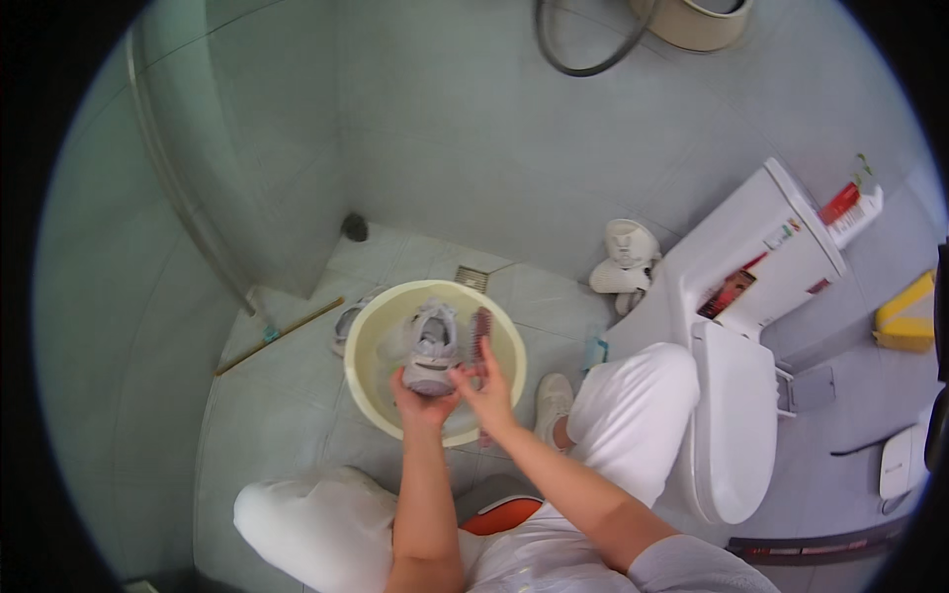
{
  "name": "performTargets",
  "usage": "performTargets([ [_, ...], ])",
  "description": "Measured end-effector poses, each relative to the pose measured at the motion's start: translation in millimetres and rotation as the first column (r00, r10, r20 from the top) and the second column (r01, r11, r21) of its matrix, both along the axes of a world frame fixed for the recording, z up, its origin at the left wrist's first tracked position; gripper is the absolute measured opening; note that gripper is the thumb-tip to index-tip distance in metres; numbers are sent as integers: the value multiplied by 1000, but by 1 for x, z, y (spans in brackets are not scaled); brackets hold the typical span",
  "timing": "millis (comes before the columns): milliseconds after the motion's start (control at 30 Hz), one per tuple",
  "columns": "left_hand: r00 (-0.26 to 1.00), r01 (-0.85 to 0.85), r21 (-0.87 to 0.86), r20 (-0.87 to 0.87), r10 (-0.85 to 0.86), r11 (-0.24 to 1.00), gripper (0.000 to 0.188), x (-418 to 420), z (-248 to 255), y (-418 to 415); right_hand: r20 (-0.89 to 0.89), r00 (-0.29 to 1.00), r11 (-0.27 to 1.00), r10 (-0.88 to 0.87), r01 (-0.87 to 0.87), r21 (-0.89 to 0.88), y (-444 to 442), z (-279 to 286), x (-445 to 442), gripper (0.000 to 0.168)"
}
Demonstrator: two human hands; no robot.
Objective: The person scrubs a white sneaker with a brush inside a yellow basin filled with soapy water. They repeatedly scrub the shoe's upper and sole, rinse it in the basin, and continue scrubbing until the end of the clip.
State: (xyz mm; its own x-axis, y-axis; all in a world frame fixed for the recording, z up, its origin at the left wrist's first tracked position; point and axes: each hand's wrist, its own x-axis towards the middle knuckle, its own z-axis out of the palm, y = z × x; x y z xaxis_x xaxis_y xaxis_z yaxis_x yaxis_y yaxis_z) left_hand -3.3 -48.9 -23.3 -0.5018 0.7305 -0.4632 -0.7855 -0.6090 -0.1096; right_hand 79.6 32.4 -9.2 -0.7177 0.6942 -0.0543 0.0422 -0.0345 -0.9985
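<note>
A light grey sneaker (431,348), heel towards me, is held over a cream plastic basin (356,385). My left hand (424,404) cups its heel from below. In my right hand (485,389) is a pink scrubbing brush (480,330), lying lengthwise along the basin's right side with its handle end showing past the near rim. The fingertips of that hand meet the sneaker's heel. Cloudy water seems to lie in the basin, largely hidden by the shoe and hands. Another grey sneaker (347,326) is on the floor against the basin's left side, partly covered by the rim.
To the right stands a white toilet (734,422), with white items (626,259) by its base. A floor drain (471,279) lies behind the basin. On the left, a brown strip (282,335) meets the shower screen. An orange seat (504,515) shows beneath me.
</note>
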Motion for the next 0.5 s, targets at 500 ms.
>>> performTargets([
  [500,966,-118,-292,-256,41,949,46,30,-48,3,489,867,675,100,-420,606,-20,49,3,67],
])
